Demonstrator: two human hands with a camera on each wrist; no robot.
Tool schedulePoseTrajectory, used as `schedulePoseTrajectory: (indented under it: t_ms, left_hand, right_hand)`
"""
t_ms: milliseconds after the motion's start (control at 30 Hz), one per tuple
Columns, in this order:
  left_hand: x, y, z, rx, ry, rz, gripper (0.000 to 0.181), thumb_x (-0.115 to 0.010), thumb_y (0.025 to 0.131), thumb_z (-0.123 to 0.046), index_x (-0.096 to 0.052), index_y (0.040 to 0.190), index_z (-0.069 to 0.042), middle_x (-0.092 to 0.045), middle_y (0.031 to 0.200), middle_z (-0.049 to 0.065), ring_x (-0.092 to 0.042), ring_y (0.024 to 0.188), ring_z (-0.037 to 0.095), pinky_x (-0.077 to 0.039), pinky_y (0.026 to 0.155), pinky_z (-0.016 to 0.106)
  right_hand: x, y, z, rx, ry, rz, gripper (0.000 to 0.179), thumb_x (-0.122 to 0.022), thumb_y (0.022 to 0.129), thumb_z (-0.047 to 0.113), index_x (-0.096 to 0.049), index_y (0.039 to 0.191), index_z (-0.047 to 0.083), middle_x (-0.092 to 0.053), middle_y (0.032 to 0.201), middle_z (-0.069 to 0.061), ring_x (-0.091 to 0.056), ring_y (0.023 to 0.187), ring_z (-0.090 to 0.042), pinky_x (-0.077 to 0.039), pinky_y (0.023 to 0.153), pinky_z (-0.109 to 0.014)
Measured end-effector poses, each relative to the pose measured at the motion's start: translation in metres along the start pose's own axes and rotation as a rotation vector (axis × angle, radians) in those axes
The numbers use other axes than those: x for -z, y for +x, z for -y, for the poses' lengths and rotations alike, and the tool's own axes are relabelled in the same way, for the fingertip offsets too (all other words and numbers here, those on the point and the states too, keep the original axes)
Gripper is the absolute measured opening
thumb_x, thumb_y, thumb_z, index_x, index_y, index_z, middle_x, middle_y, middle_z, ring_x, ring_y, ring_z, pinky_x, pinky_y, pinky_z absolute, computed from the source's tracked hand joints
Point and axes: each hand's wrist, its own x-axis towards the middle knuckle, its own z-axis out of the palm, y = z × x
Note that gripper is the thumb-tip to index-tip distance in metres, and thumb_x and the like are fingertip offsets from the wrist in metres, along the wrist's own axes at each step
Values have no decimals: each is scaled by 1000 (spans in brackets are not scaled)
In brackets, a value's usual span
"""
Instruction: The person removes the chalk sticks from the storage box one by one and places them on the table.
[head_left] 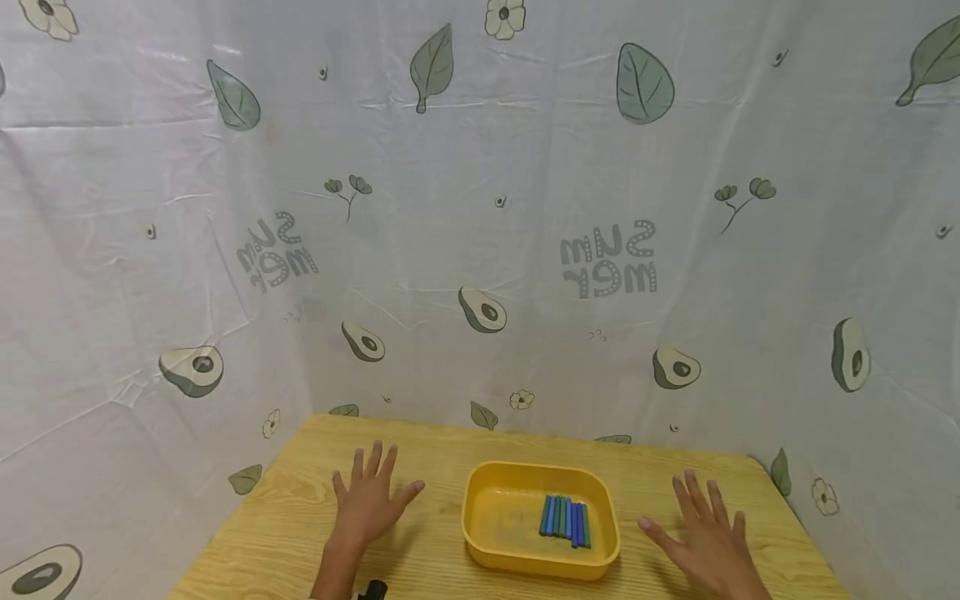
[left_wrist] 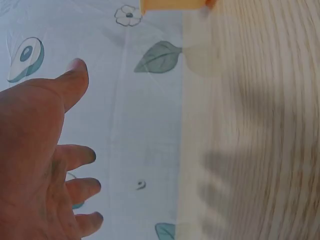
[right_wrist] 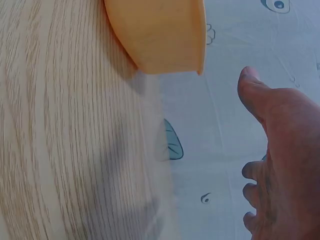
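A yellow plastic tray (head_left: 491,560) with rounded corners sits on the wooden table between the two hands. Inside it, toward its right side, several blue, green and purple sticks (head_left: 566,521) lie side by side in a row. To the left of the tray, the left hand (head_left: 369,504) is spread over the table and holds nothing. On the other side, the right hand (head_left: 708,537) is spread too, thumb toward the tray, also holding nothing. The right wrist view shows the tray's outer wall (right_wrist: 162,37) beyond the right thumb; in the left wrist view only its edge (left_wrist: 175,4) shows.
The wooden table (head_left: 427,454) meets a pale curtain (head_left: 450,358) printed with leaves and avocados, which rises behind it and along both sides. A small black object (head_left: 373,590) shows beside the left wrist at the bottom of the head view.
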Motion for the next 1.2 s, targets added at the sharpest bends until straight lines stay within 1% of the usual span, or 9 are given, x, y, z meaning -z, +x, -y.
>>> schedulePoseTrajectory:
  t_ms: [267, 367, 500, 633, 733, 833, 967, 1000, 1200]
  left_hand:
    - [-2, 1, -14, -38, -46, -7, 88, -60, 103, -64, -39, 167, -8, -28, 175, 26, -18, 161, 58, -11, 118, 88]
    - [-3, 1, -19, -43, -59, -8, 87, -60, 103, -63, -38, 167, -9, -29, 175, 25, -18, 161, 58, -12, 119, 87]
    - [-5, 1, -25, -53, -76, -15, 87, -60, 103, -63, -39, 167, -8, -30, 174, 25, -20, 160, 58, -14, 118, 87]
    - [-7, 0, -32, -67, -101, -22, 86, -61, 103, -62, -40, 166, -7, -31, 173, 25, -23, 159, 59, -17, 118, 87]
    - [-10, 0, -37, -91, -129, -37, 83, -62, 103, -59, -43, 164, -5, -34, 172, 27, -26, 157, 60, -21, 116, 87]
    - [-12, 0, -42, -114, -160, -44, 82, -63, 104, -56, -45, 162, -2, -36, 170, 29, -28, 156, 62, -25, 114, 87]
    - [-16, 1, -47, -112, -191, -18, 84, -61, 104, -59, -43, 164, -3, -33, 172, 28, -28, 157, 60, -28, 116, 83]
    - [-17, 1, -48, -111, -197, -12, 84, -61, 104, -59, -42, 164, -3, -33, 172, 27, -28, 157, 60, -29, 117, 82]
    - [-21, 5, -52, -120, -245, 9, 84, -58, 106, -61, -40, 165, -4, -33, 172, 26, -31, 157, 55, -35, 119, 75]
  right_hand:
    - [-6, -1, 12, 3, 37, 16, 114, -55, 100, 74, -11, 170, -5, 3, 175, -34, 9, 157, -64, 16, 111, -88]
    - [-8, 0, 15, 6, 38, 15, 115, -55, 100, 74, -11, 169, -5, 2, 175, -34, 8, 158, -64, 14, 112, -88]
    - [-11, 2, 19, 26, 41, 8, 111, -55, 101, 72, -12, 170, -5, 0, 175, -34, 5, 158, -64, 7, 113, -90]
    - [-14, 4, 22, 45, 86, 38, 107, -52, 104, 69, -9, 170, -4, 2, 175, -34, 7, 158, -64, 4, 113, -90]
    - [-18, 6, 23, 55, 123, 67, 105, -51, 106, 66, -7, 170, -5, 5, 175, -35, 9, 158, -64, 3, 117, -88]
    - [-22, 7, 24, 57, 136, 84, 105, -50, 107, 66, -7, 170, -6, 5, 175, -35, 8, 157, -66, -4, 119, -86]
    - [-26, 7, 28, 52, 139, 83, 106, -49, 106, 68, -8, 170, -6, 1, 175, -36, 2, 157, -65, -15, 117, -86]
    - [-26, 7, 29, 55, 149, 83, 106, -48, 106, 68, -8, 170, -6, 0, 175, -36, 1, 157, -65, -16, 118, -86]
    - [-28, 4, 35, 99, 236, 65, 99, -51, 108, 61, -14, 169, -7, -13, 173, -38, -16, 157, -64, -27, 117, -83]
